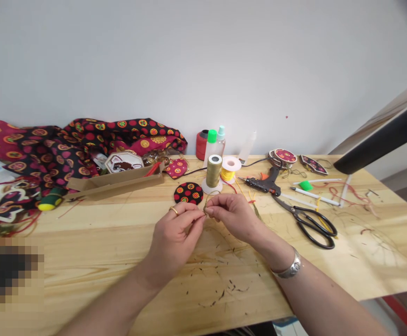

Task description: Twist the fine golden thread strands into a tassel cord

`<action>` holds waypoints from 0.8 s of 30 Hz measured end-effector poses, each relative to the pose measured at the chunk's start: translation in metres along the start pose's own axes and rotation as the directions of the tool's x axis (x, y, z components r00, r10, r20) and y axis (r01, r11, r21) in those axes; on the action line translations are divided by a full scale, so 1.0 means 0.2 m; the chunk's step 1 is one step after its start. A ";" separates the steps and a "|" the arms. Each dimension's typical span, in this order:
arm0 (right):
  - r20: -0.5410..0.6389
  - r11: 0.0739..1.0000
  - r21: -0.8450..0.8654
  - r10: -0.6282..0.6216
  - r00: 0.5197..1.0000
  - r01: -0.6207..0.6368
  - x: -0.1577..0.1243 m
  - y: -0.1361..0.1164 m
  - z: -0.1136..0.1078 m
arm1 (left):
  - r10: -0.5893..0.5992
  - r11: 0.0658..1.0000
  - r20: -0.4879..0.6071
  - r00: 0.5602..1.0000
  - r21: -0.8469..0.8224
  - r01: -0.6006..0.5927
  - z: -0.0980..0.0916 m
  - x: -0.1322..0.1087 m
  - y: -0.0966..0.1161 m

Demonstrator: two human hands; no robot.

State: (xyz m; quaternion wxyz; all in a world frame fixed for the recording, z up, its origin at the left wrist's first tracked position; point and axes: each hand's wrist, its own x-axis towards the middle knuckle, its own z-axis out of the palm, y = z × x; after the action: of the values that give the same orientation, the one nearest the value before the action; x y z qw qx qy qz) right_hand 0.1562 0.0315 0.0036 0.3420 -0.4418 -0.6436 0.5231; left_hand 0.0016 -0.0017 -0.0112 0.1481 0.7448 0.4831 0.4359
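My left hand [179, 231], with a ring on one finger, pinches a thin olive cord near the middle of the table. My right hand [233, 217] meets it fingertip to fingertip and pinches the same cord [207, 201]. Just behind the fingers stands a spool of olive thread [214, 171]. A round black patch with red and orange flowers [188, 193] lies behind my left hand. The exact shape of the cord between the fingertips is too small to make out.
Scissors [310, 221] and a glue gun [264, 183] lie right. Behind are yellow cord [228, 174], bottles [220, 140] and a red spool [202, 145]. Left are a cardboard tray [119, 185], patterned fabric [63, 144] and a green-yellow object [51, 199]. Scraps litter the wooden table [112, 252].
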 end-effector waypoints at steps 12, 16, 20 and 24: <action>0.009 0.999 0.000 0.037 0.999 -0.037 0.00 0.02 0.00 | 0.182 0.974 -0.019 0.983 0.143 -0.178 0.00 -0.01 -0.02; -0.004 0.999 -0.045 0.003 1.000 -0.003 0.00 0.02 0.01 | 0.191 0.972 -0.019 0.981 0.142 -0.187 0.00 -0.01 -0.02; -0.025 0.997 -0.069 -0.021 0.999 0.019 -0.01 0.01 0.01 | 0.174 0.975 -0.022 0.985 0.143 -0.169 0.00 -0.01 -0.01; -0.044 0.999 -0.036 0.008 0.999 -0.010 -0.01 0.01 0.02 | 0.111 0.987 -0.013 0.994 0.122 -0.109 0.00 0.00 0.00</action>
State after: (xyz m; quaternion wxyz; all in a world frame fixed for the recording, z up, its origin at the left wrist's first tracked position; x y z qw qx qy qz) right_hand 0.1534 0.0290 0.0005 0.3457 -0.4622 -0.6433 0.5030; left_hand 0.0020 -0.0025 -0.0111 0.0735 0.7736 0.4681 0.4208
